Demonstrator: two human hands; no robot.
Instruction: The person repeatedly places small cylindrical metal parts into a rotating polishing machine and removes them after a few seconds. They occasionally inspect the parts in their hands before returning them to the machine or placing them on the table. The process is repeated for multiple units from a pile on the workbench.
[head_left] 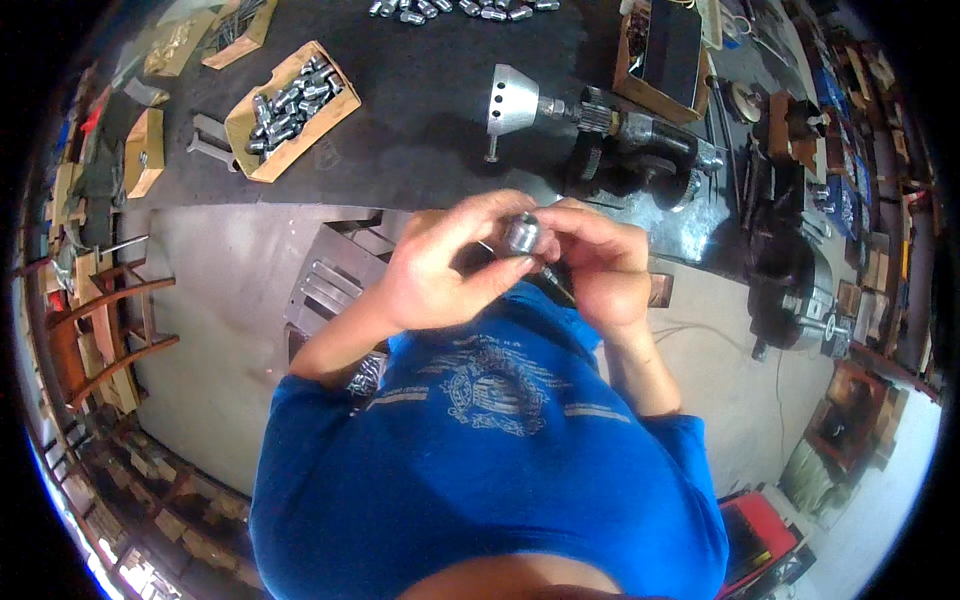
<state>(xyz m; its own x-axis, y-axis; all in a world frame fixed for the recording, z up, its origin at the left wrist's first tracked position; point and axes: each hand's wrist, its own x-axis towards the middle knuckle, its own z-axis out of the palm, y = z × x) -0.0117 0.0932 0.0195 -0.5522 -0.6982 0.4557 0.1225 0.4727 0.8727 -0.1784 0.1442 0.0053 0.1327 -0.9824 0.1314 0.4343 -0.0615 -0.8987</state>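
Note:
In front of my chest, near the front edge of the dark workbench (400, 150), I hold up a small shiny round metal part (521, 236). My left hand (445, 260) is closed on it, with the thumb below and the fingers curled over the top. Close against it on the right is my right hand (600, 262), also closed, its fingertips meeting the part. A thin metal rod or tool (560, 284) slants down from between the right fingers; its exact kind cannot be made out. The fingers hide much of both items.
A wooden box of metal fittings (292, 108) sits on the bench beside a grey wrench (212, 145). More loose fittings (465, 10) lie at the far edge. Right of centre is a geared fixture with a silver cone-shaped head (512, 100). A wooden chair (110, 325) stands at left.

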